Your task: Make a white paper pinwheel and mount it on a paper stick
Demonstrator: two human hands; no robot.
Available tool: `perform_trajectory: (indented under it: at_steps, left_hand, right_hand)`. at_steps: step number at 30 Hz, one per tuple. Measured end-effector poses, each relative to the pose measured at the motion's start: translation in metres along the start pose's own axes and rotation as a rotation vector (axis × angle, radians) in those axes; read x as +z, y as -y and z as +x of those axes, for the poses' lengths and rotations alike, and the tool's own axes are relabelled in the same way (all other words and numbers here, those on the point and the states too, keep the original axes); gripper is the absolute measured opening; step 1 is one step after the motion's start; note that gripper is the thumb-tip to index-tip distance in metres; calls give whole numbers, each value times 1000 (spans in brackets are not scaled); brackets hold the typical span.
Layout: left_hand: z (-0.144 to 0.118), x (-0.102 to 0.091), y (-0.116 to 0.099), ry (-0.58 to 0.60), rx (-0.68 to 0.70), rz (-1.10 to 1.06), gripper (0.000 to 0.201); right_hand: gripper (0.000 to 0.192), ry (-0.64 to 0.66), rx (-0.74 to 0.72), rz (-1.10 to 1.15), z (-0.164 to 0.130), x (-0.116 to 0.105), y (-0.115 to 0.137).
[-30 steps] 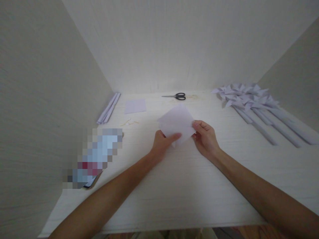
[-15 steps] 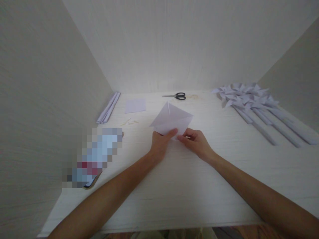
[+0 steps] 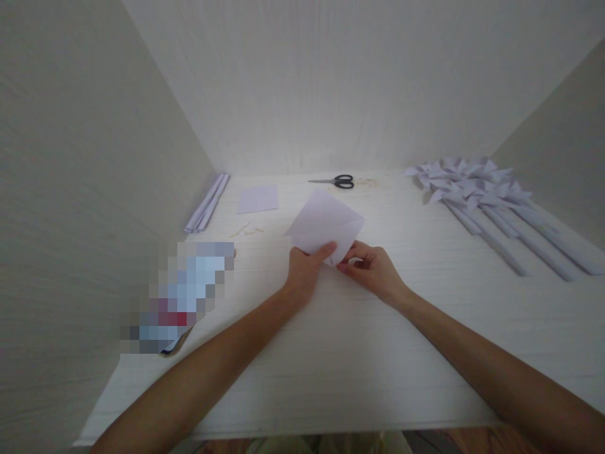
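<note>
A creased square sheet of paper (image 3: 326,217), pale lilac-white, is held up corner-first over the middle of the white table. My left hand (image 3: 305,271) grips its lower left part, thumb lying across the front and the other fingers hidden behind. At the bottom corner, my right hand (image 3: 371,268) pinches the paper between thumb and fingertips. A small dark slit or fold shows beside that pinch. Another square sheet (image 3: 258,199) lies flat at the back left.
Black-handled scissors (image 3: 338,181) lie near the back wall. Rolled paper sticks (image 3: 208,203) rest at the left wall, above a phone (image 3: 189,299) with a blurred-out screen. Thin scraps (image 3: 246,231) lie between. Several paper pinwheels (image 3: 467,180) on paper sticks are piled at the right.
The sheet's top has tilted slightly and its centre crease looks flatter. My right fingertips have shifted a little at the bottom corner. Both hands keep hold.
</note>
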State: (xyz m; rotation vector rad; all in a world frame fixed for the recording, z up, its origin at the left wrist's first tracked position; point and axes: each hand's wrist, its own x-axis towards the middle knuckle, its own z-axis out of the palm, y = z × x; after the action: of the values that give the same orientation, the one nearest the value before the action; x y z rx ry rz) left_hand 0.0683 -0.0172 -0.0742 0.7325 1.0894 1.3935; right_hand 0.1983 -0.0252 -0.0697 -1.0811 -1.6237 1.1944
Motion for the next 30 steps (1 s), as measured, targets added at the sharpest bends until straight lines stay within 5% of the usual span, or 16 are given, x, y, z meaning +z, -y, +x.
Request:
perform_trajectory:
  at_steps: [10, 30]
  left_hand:
    - [1, -3, 5, 58, 71, 2, 38]
    - [-1, 0, 3, 56, 105, 28, 33]
  right_hand:
    - [6, 8, -77, -45, 0, 0, -1]
    - [15, -62, 18, -31, 2, 4, 4]
